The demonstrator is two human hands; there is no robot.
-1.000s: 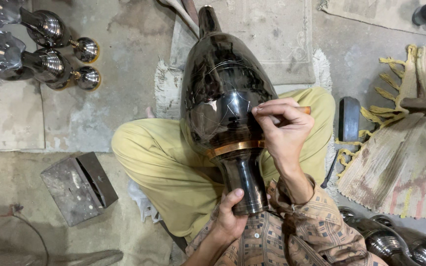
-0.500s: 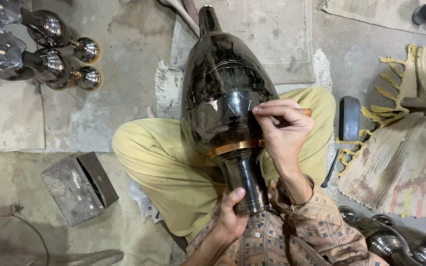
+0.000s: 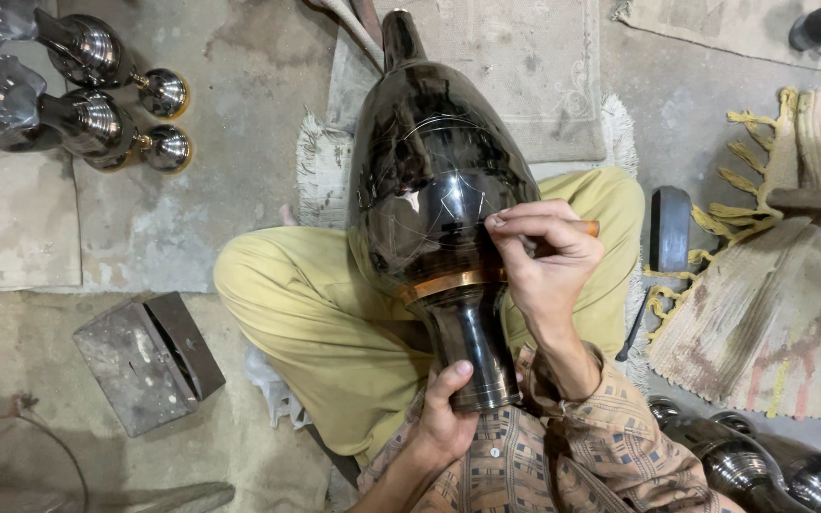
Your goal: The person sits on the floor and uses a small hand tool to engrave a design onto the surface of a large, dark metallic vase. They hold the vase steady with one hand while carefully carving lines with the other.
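A floor-level metalcraft workshop. Polished metal vessels [image 3: 87,95] lie on the bare concrete floor [image 3: 239,142] (worn, stained), beside woven mats [image 3: 762,323] and a small metal block [image 3: 144,361]. More shiny vessels [image 3: 772,470] crowd the corner.

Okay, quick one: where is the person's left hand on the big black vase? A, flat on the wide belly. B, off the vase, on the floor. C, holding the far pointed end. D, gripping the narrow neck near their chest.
D: the left hand wraps the narrow neck of the black vase, close to the chest.
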